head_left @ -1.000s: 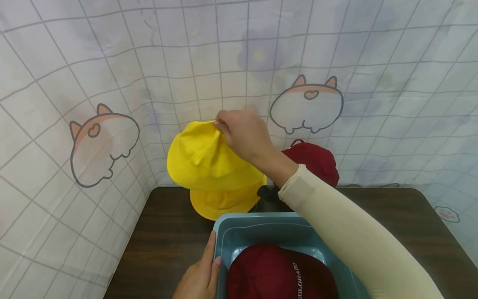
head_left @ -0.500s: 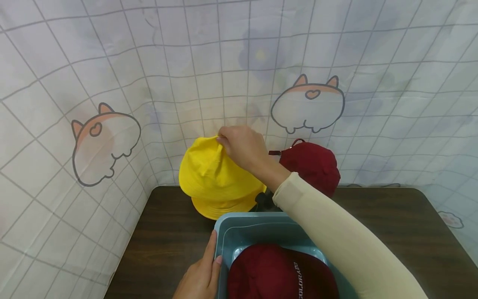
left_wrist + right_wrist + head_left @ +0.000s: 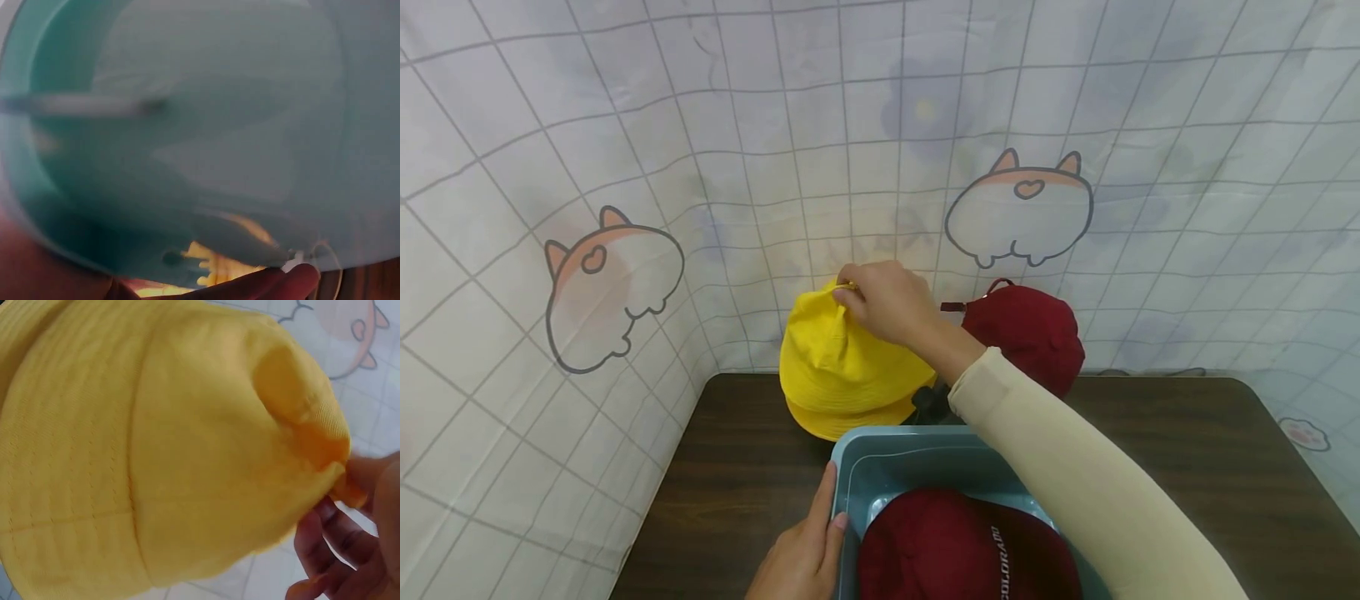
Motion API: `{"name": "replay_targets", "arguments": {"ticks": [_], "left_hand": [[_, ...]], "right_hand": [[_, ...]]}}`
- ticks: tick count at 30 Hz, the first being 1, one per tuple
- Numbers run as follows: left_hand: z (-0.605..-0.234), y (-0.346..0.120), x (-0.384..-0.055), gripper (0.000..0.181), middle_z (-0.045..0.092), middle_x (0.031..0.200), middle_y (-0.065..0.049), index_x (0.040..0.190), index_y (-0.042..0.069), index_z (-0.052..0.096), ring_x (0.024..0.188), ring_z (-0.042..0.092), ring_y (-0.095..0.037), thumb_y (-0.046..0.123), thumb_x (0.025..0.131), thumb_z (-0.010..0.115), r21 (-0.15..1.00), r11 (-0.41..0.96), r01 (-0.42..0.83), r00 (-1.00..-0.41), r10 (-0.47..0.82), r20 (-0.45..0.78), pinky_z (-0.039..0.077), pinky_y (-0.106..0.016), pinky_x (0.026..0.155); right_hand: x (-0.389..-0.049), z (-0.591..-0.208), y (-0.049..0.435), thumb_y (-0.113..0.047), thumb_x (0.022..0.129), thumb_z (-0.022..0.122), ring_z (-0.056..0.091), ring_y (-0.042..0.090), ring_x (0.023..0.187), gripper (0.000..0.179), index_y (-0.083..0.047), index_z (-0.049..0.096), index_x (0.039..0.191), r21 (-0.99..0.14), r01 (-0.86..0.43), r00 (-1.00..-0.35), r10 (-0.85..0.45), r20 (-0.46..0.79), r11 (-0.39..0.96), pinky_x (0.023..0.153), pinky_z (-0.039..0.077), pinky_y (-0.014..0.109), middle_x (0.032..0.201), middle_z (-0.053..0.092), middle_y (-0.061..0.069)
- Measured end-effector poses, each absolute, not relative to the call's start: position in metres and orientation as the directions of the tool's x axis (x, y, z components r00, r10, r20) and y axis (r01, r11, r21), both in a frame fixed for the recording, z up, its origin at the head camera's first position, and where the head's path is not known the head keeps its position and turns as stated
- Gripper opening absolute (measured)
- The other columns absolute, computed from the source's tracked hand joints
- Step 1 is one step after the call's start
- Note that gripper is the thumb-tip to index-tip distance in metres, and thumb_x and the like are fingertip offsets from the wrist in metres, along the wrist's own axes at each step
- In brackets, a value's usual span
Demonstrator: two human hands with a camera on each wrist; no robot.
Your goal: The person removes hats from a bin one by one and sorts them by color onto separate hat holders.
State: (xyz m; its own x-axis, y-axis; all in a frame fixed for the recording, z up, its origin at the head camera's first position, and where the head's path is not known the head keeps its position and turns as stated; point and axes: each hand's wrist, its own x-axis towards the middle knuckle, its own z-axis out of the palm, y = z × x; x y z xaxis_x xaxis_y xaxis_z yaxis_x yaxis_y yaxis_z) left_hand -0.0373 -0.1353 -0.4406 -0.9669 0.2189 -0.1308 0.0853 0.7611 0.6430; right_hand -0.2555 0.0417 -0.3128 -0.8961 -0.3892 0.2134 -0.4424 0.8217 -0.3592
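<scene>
A yellow bucket hat (image 3: 838, 342) sits over another yellow hat (image 3: 842, 421), whose brim shows below it, at the back left of the table. At the top of its crown, my right hand (image 3: 887, 302) pinches the yellow fabric between thumb and fingers. The right wrist view shows the crown creased and pulled to a point by the right hand (image 3: 350, 544). My left hand (image 3: 801, 533) rests with straight fingers against the left side of a blue-grey plastic bin (image 3: 917, 446). Inside that bin lies a dark red cap (image 3: 955, 550) lettered COLORADO.
A second dark red cap (image 3: 1026, 337) stands at the back, right of the yellow hats, partly behind my right forearm. Something black (image 3: 928, 404) shows between them. The dark wooden table (image 3: 722, 475) meets a wall covered by a white grid-patterned cloth (image 3: 760, 100).
My right hand has lowered the upper yellow hat and brought it slightly right, down over the other yellow hat. The left hand and the bin have stayed put.
</scene>
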Motion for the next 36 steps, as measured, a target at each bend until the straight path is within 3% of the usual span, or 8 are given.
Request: {"name": "replay_targets", "arguments": {"ticks": [4, 7, 13, 17, 21, 27, 33, 36], "left_hand": [[-0.432, -0.144, -0.041, 0.06, 0.069, 0.132, -0.015, 0.162, 0.027, 0.03, 0.098, 0.07, -0.021, 0.049, 0.108, 0.043, 0.667, 0.744, 0.04, -0.972, 0.184, -0.146, 0.057, -0.056, 0.083], [-0.426, -0.154, -0.051, 0.053, 0.073, 0.123, -0.008, 0.156, 0.022, 0.043, 0.095, 0.072, -0.016, 0.047, 0.109, 0.043, 0.68, 0.733, 0.032, -0.989, 0.122, -0.085, 0.057, -0.05, 0.086], [-0.432, -0.181, -0.09, 0.037, 0.076, 0.108, 0.001, 0.141, 0.014, 0.06, 0.077, 0.068, -0.004, 0.031, 0.11, 0.048, 0.734, 0.679, 0.019, -1.0, 0.003, 0.023, 0.054, -0.027, 0.07], [-0.44, -0.192, -0.119, 0.033, 0.074, 0.117, -0.006, 0.136, 0.014, 0.059, 0.084, 0.072, -0.017, 0.031, 0.11, 0.048, 0.856, 0.506, -0.102, -0.995, -0.049, -0.09, 0.056, -0.03, 0.068], [-0.448, -0.193, -0.139, 0.033, 0.068, 0.128, -0.014, 0.135, 0.01, 0.053, 0.092, 0.072, -0.026, 0.031, 0.109, 0.049, 0.926, 0.323, -0.196, -0.981, -0.062, -0.186, 0.058, -0.035, 0.071], [-0.461, -0.187, -0.159, 0.035, 0.061, 0.129, -0.018, 0.133, 0.007, 0.044, 0.092, 0.071, -0.024, 0.031, 0.109, 0.049, 0.946, 0.235, -0.224, -0.974, -0.06, -0.216, 0.058, -0.035, 0.073], [-0.467, -0.187, -0.171, 0.029, 0.065, 0.116, -0.015, 0.128, 0.006, 0.044, 0.087, 0.067, -0.023, 0.026, 0.108, 0.053, 0.964, 0.152, -0.219, -0.974, -0.093, -0.206, 0.056, -0.03, 0.071], [-0.465, -0.186, -0.175, 0.027, 0.065, 0.11, -0.013, 0.125, 0.007, 0.044, 0.085, 0.065, -0.022, 0.023, 0.107, 0.056, 0.967, 0.121, -0.224, -0.971, -0.11, -0.211, 0.056, -0.029, 0.072]], "right_hand": [[-0.261, -0.31, 0.054, -0.054, 0.106, 0.045, 0.059, 0.018, 0.086, 0.042, -0.023, 0.065, 0.127, -0.479, -0.396, -0.918, -0.345, 0.195, 0.783, 0.076, 0.053, 0.033, 0.098, 0.067, -0.003], [-0.267, -0.309, 0.065, -0.053, 0.108, 0.04, 0.059, 0.022, 0.089, 0.047, -0.019, 0.064, 0.129, -0.573, -0.318, -0.948, -0.263, 0.18, 0.755, 0.079, 0.052, 0.037, 0.103, 0.068, 0.002], [-0.281, -0.317, 0.085, -0.037, 0.111, 0.039, 0.057, 0.025, 0.081, 0.041, -0.006, 0.066, 0.111, -0.656, -0.099, -0.994, -0.103, 0.032, 0.748, 0.072, 0.047, 0.035, 0.094, 0.064, 0.009], [-0.288, -0.328, 0.091, -0.033, 0.111, 0.036, 0.053, 0.022, 0.06, 0.04, -0.003, 0.062, 0.102, -0.637, 0.028, -0.983, -0.093, -0.156, 0.77, 0.057, 0.044, 0.029, 0.076, 0.061, 0.009], [-0.295, -0.341, 0.093, -0.023, 0.107, 0.037, 0.046, 0.017, 0.045, 0.037, 0.004, 0.062, 0.11, -0.621, 0.105, -0.953, -0.099, -0.285, 0.777, 0.044, 0.04, 0.024, 0.068, 0.058, 0.009], [-0.303, -0.356, 0.096, -0.007, 0.095, 0.047, 0.045, 0.012, 0.042, 0.038, 0.009, 0.051, 0.129, -0.613, 0.201, -0.933, -0.042, -0.359, 0.764, 0.041, 0.04, 0.019, 0.092, 0.055, 0.015], [-0.311, -0.369, 0.096, 0.001, 0.089, 0.052, 0.042, 0.012, 0.04, 0.013, 0.009, 0.059, 0.095, -0.588, 0.251, -0.919, -0.001, -0.394, 0.769, 0.041, 0.039, 0.021, 0.064, 0.05, 0.007], [-0.314, -0.375, 0.094, -0.003, 0.092, 0.049, 0.04, 0.014, 0.043, 0.013, 0.005, 0.058, 0.086, -0.537, 0.213, -0.926, -0.008, -0.379, 0.817, 0.042, 0.037, 0.023, 0.061, 0.046, 0.005]]}}
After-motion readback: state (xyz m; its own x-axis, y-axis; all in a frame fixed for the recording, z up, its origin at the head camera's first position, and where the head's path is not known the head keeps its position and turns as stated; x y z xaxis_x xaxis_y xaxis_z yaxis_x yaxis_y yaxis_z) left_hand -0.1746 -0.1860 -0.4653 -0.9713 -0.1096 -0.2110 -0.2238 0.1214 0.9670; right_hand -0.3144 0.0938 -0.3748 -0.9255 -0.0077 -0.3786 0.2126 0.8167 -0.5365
